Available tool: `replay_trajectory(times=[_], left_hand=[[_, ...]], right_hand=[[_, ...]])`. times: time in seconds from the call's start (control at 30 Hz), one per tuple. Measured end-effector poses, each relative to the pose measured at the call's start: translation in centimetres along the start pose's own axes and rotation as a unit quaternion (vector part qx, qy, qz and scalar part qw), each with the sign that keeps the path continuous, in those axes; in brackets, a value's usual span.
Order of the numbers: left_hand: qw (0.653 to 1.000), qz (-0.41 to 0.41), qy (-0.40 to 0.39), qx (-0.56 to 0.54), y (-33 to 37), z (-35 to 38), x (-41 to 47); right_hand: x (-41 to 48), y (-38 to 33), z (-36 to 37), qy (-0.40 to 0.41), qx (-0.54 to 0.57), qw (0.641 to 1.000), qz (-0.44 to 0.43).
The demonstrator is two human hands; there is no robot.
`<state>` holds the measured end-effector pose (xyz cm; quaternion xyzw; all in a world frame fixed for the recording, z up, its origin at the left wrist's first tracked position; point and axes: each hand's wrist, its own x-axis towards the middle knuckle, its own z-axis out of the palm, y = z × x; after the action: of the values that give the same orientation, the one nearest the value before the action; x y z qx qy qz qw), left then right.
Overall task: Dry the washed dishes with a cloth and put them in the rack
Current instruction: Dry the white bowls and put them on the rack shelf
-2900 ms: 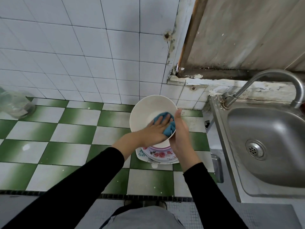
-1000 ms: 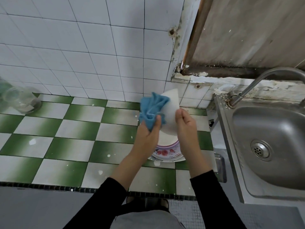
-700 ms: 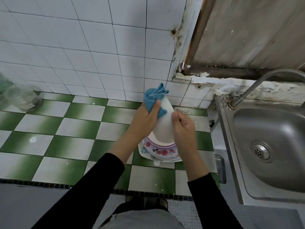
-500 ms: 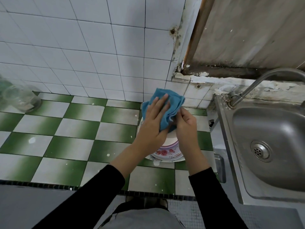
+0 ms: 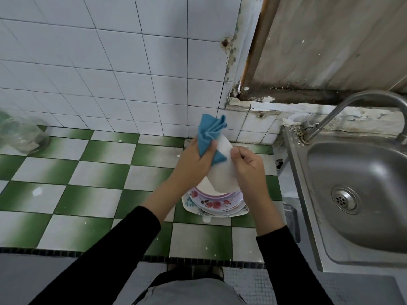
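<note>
Blue cloth [image 5: 210, 137] bunched in the left hand [image 5: 193, 165], and it's pressed flat against the white bowl [image 5: 222, 170], which sits tipped on edge, held up in the air above the stack of flowered plates [image 5: 214, 204] on the green-and-white tiled counter [image 5: 92, 172]. Only the head view to go on here. That bowl looks glazed and smooth, stiff and breakable, probably damp and so a touch slippery; the rim is the place to pinch it, thumb one side and fingers the other, with the cloth adding grip on the opposite face. The cloth itself is soft and limp, its loose corners flopping up toward the far wall. Left hand: fingers curled closed around the cloth, palm pushing it onto the bowl's left side, wrist angled in from the near left. Right hand [image 5: 248, 166]: closed in a pinch on the bowl's right edge, thumb on the near face, knuckles up, forearm coming in from the near right. Steel sink [image 5: 352, 183] sits to the right, a glass jar [image 5: 22, 135] far left. No rack visible from here.
</note>
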<state>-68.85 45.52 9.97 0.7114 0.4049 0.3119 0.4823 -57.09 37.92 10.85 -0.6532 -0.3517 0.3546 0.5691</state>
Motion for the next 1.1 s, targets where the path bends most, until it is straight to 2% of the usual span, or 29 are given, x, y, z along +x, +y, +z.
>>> replay_trajectory(times=[0.1, 0.2, 0.27, 0.33, 0.43, 0.5, 0.57, 0.63, 0.73, 0.8, 0.83, 0.87, 0.93, 1.0, 1.1], left_hand=[[0.969, -0.213, -0.017, -0.122, 0.6, -1.5, 1.7], [0.931, -0.278, -0.002, -0.238, 0.4, -2.6, 2.1], [0.920, -0.269, 0.011, -0.286, 0.2, -3.0, 1.9], [0.911, -0.264, 0.028, -0.314, -0.3, -3.0, 2.0], [0.890, -0.270, 0.059, -0.361, -1.1, -2.3, 1.6], [0.874, -0.282, 0.090, -0.386, -1.2, -0.9, 0.7], [0.891, -0.229, 0.143, -0.365, -1.4, 1.3, -0.5], [0.933, -0.142, 0.180, -0.279, -1.4, 3.5, -2.1], [0.972, -0.018, 0.160, -0.172, -2.8, 5.2, -3.3], [0.990, 0.080, 0.109, -0.028, -4.0, 4.8, -2.9], [0.981, 0.161, 0.081, 0.070, -4.4, 4.2, -2.4], [0.957, 0.245, 0.053, 0.148, -4.4, 3.5, -1.8], [0.923, 0.328, -0.002, 0.203, -4.1, 2.0, -0.6], [0.929, 0.317, -0.014, 0.191, -3.5, 1.2, 0.5], [0.980, 0.177, -0.006, 0.095, -1.5, 0.7, 1.6]], right_hand=[[-0.1, -0.9, -0.9, 0.005, 0.018, 1.000, 0.024], [0.0, -1.0, -1.1, 0.054, 0.122, 0.988, 0.081], [0.0, -0.7, -0.6, 0.100, 0.227, 0.958, 0.147], [-0.1, -0.5, -0.1, 0.131, 0.343, 0.908, 0.201], [0.2, -0.3, 0.4, 0.136, 0.479, 0.831, 0.248], [0.4, -0.1, 0.7, 0.125, 0.535, 0.796, 0.254], [1.0, -0.2, 1.0, 0.121, 0.573, 0.772, 0.247], [1.5, -0.4, 1.4, 0.124, 0.594, 0.760, 0.233], [1.8, -1.0, 1.7, 0.115, 0.585, 0.778, 0.200], [1.7, -1.3, 1.8, 0.098, 0.543, 0.812, 0.189], [1.6, -1.3, 1.9, 0.088, 0.512, 0.833, 0.193], [1.4, -1.4, 1.9, 0.081, 0.475, 0.853, 0.201], [1.2, -1.4, 1.8, 0.067, 0.400, 0.888, 0.217], [1.2, -1.5, 1.6, 0.057, 0.312, 0.926, 0.204], [1.0, -1.9, 1.8, 0.069, 0.194, 0.964, 0.167]])
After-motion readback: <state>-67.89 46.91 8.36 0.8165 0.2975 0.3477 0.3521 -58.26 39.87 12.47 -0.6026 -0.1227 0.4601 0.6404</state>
